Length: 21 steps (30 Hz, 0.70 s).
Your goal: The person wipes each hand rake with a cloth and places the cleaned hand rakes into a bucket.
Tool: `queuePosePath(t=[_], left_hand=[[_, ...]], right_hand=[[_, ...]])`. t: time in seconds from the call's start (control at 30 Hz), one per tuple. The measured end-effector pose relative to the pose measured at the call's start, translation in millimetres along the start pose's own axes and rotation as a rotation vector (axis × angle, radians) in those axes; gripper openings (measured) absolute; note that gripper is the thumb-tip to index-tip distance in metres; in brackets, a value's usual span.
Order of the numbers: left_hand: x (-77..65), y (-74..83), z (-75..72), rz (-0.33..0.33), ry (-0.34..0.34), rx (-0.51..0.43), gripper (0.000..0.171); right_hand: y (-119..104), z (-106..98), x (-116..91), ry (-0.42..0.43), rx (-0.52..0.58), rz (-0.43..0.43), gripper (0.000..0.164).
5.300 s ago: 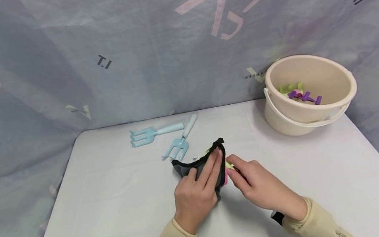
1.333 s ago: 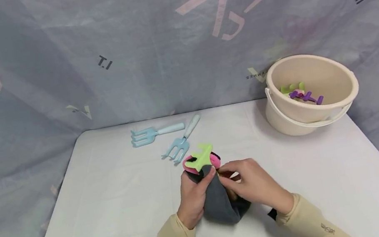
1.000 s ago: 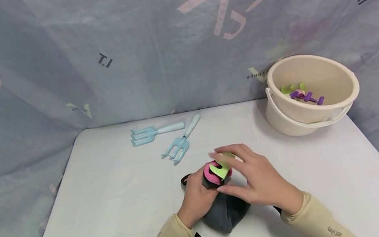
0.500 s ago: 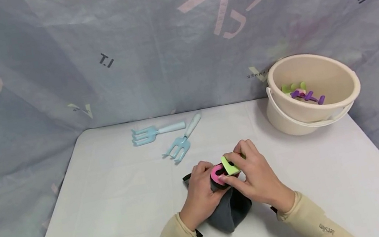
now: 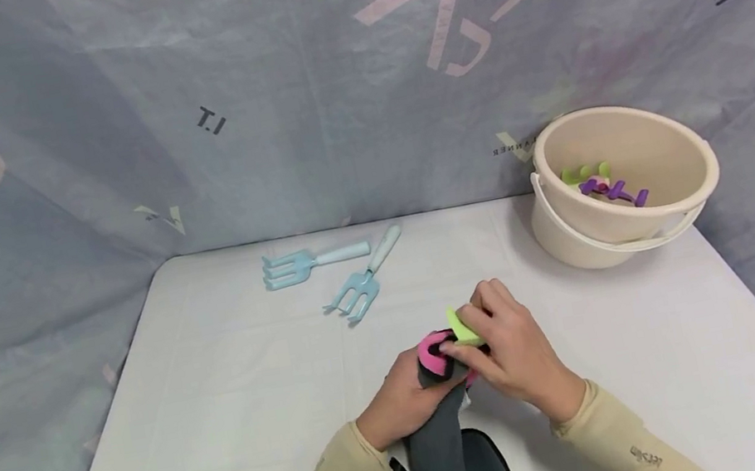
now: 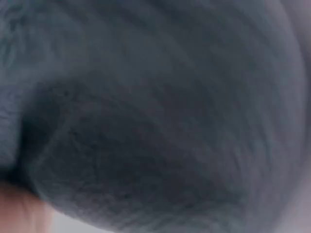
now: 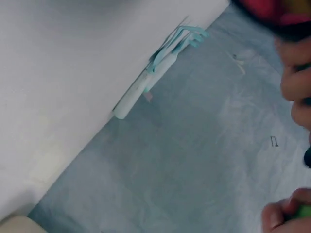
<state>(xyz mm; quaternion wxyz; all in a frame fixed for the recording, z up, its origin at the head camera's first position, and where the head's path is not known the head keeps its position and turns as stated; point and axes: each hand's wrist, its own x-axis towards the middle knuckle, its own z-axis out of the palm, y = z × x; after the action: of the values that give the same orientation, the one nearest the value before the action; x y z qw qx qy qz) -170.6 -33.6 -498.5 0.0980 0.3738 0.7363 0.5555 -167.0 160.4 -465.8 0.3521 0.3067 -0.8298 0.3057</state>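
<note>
A soft dark grey cloth piece [image 5: 440, 460] with black edging hangs from my left hand [image 5: 402, 399], whose fingers grip its gathered upper end. Pink lining [image 5: 432, 356] shows at that end. My right hand [image 5: 520, 353] pinches a lime-green plastic piece [image 5: 465, 328] at the cloth's pink mouth; its lower part is hidden by fingers and cloth. In the left wrist view, blurred grey fabric [image 6: 160, 121] fills nearly everything, with a fingertip at lower left. The right wrist view catches the pink interior [image 7: 267, 7] inside a dark rim, and a bit of green [image 7: 304, 211] between fingertips.
Two light-blue hand forks, one lying sideways [image 5: 292, 269] and one slanted [image 5: 359, 285], lie at the back of the white table [image 5: 193, 436]. A cream bucket [image 5: 575, 238] at the back right holds green pronged [image 5: 586, 173] and purple pronged [image 5: 616, 191] pieces. Grey cloth hangs behind.
The grey cloth was flatter earlier, then got bunched in my left hand. Since half a second ago its lower part has dropped towards me. My right hand moved from the cloth's side to the green piece.
</note>
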Motion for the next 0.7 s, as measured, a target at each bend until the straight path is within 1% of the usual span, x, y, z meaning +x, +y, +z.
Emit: queuePosePath(t=[0.03,0.1,0.13,0.17,0.2,0.23,0.27,0.3,0.33,0.4,0.47,0.53,0.57,0.6,0.67,0.7], left_hand=[[0.0,1.2,2.1,0.046,0.044,0.161,0.039],[0.2,2.9,6.2,0.155,0.139,0.500,0.048],[0.0,3.3,7.8,0.205,0.186,0.643,0.052],[0.0,3.8,9.0,0.250,0.225,0.754,0.056],[-0.1,4.3,9.7,0.285,0.249,0.822,0.058],[-0.1,4.3,10.1,0.300,0.258,0.856,0.060],[0.1,4.8,9.7,0.297,0.253,0.846,0.060],[0.3,5.1,8.6,0.278,0.233,0.791,0.057],[0.4,5.3,6.7,0.239,0.194,0.694,0.054],[0.5,5.1,0.6,0.125,0.092,0.401,0.048],[0.5,4.3,-7.2,-0.004,0.012,0.089,0.042],[0.1,2.3,-14.5,-0.107,-0.057,-0.173,0.042],[0.0,1.1,-17.1,-0.136,-0.087,-0.261,0.041],[-0.3,0.2,-19.0,-0.153,-0.106,-0.307,0.041],[-0.6,-0.6,-19.6,-0.158,-0.120,-0.341,0.040],[-0.9,-0.2,-18.7,-0.157,-0.110,-0.336,0.040]], right_hand=[[0.3,0.0,-0.1,0.012,-0.007,0.031,0.054],[0.6,-0.1,-0.5,0.033,-0.008,0.090,0.054],[0.7,-0.3,-0.8,0.041,-0.006,0.116,0.054],[0.9,-0.5,-0.7,0.049,-0.003,0.134,0.054],[1.0,-1.0,-0.5,0.055,0.001,0.152,0.055],[1.5,-1.4,-0.6,0.061,0.006,0.166,0.055],[2.0,-2.0,-0.5,0.065,0.011,0.176,0.055],[2.4,-2.8,-0.1,0.066,0.013,0.185,0.055],[3.0,-3.6,0.2,0.069,0.017,0.186,0.055],[4.1,-5.6,1.0,0.073,0.024,0.180,0.056],[5.0,-7.6,1.8,0.079,0.035,0.163,0.056],[5.8,-9.2,2.5,0.085,0.048,0.142,0.056],[6.0,-9.8,2.8,0.086,0.054,0.131,0.056],[6.1,-10.3,2.9,0.087,0.056,0.122,0.055],[6.5,-10.9,3.0,0.088,0.054,0.106,0.054],[6.7,-11.4,3.2,0.090,0.048,0.107,0.054]])
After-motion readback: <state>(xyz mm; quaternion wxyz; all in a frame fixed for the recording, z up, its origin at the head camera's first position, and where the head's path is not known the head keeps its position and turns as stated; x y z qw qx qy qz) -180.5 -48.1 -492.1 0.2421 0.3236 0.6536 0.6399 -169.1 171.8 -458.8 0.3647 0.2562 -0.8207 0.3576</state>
